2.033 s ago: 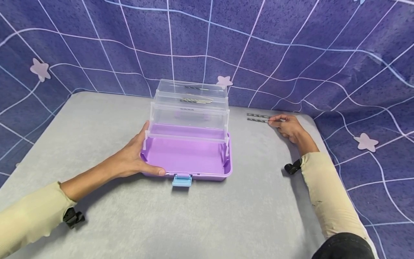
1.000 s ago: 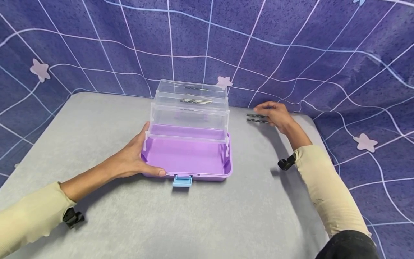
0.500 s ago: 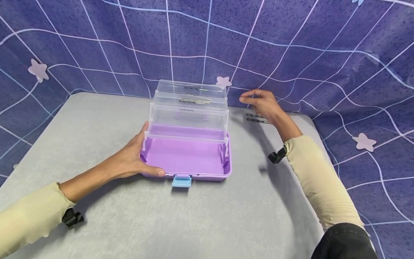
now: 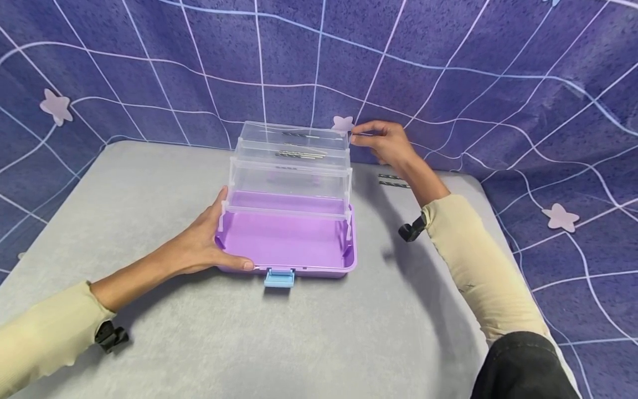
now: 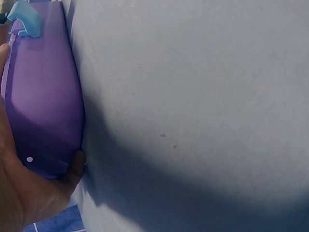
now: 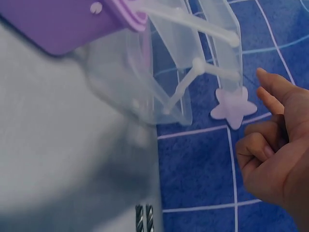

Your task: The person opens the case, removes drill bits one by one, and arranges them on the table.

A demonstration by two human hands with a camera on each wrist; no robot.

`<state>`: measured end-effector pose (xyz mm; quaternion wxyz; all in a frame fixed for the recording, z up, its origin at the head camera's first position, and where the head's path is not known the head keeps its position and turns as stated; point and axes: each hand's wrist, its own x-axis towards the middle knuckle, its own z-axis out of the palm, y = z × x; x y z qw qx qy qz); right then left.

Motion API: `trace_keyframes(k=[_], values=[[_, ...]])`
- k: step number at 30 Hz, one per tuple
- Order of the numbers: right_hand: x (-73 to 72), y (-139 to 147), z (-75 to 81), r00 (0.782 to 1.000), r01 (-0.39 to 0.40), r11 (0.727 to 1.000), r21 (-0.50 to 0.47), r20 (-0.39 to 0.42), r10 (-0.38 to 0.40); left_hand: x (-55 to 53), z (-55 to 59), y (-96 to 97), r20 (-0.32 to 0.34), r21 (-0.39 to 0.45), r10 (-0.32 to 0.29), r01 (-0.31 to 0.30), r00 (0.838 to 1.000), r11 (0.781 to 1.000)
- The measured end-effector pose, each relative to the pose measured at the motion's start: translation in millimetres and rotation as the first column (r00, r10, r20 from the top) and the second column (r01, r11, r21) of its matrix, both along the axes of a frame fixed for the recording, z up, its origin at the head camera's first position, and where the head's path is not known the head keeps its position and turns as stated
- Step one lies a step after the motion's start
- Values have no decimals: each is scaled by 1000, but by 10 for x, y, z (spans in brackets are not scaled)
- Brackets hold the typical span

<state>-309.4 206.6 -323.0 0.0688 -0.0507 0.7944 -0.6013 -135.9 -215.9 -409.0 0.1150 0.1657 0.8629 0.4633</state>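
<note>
A purple toolbox (image 4: 286, 244) stands opened on the table, its clear tiered trays (image 4: 294, 183) raised at the back. My left hand (image 4: 201, 246) grips its left end, thumb on the front rim. Several drill bits (image 4: 301, 155) lie in the upper trays. My right hand (image 4: 386, 145) is beside the top tray's right end, thumb and index finger together. They seem to pinch a thin drill bit, too faint to see clearly. Below that wrist two thicker drill bits (image 4: 394, 184) lie side by side on the table, partly hidden by the forearm in the head view.
A grey-covered table (image 4: 309, 332) runs back to a blue-purple grid-patterned cloth (image 4: 199, 66) with pale stars. The toolbox's light-blue latch (image 4: 279, 278) hangs down at the front.
My right hand has left the drill bits on the table, risen and moved left to the top tray's right end. My left hand keeps its hold on the toolbox.
</note>
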Motion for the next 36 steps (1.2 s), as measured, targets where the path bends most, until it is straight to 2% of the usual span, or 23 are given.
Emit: trace_keyframes(k=[12, 16, 21, 26, 29, 34, 36], values=[[-101, -391, 89, 1000, -27, 998, 48, -11, 28, 9, 4, -25, 1, -6, 10, -10, 1000, 1000], [-123, -477, 97, 999, -28, 994, 108, -31, 31, 4, 0, -29, 0, -21, 11, -11, 1000, 1000], [-164, -567, 89, 995, -2, 980, 200, -99, 22, -10, -8, -25, -1, -27, 6, -6, 1000, 1000], [-213, -621, 56, 987, 33, 955, 294, -160, 15, -19, -17, -24, 2, -34, 2, -2, 1000, 999], [-238, -648, 29, 981, 34, 935, 354, -192, 37, -18, -21, -21, 1, -23, 2, -2, 1000, 1000], [-259, -703, -28, 958, 49, 904, 424, -277, 78, -6, -10, -12, -5, -3, 4, -4, 1000, 1000], [-258, -721, -39, 954, 71, 885, 460, -289, 74, 1, -1, -10, -7, -9, 2, -2, 1000, 1000]])
